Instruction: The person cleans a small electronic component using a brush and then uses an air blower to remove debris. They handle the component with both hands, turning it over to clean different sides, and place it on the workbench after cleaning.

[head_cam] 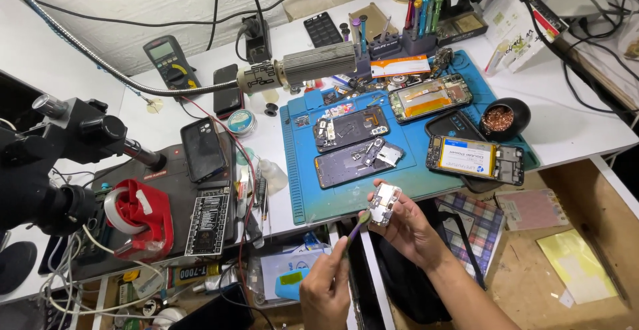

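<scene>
Opened phones (359, 145) are spread on a blue mat (299, 170); a multimeter (170, 60) and tape dispenser (140, 220) are seen on the tabletop (572, 130).

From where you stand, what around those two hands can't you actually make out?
All in the head view:
- Small circuit board: its parts are too small to tell apart, and the right hand covers its lower edge.
- Brush: its handle is hidden inside the left hand.
- Left hand: wrist cut off by the bottom edge.
- Microscope: cut off by the left edge.
</scene>
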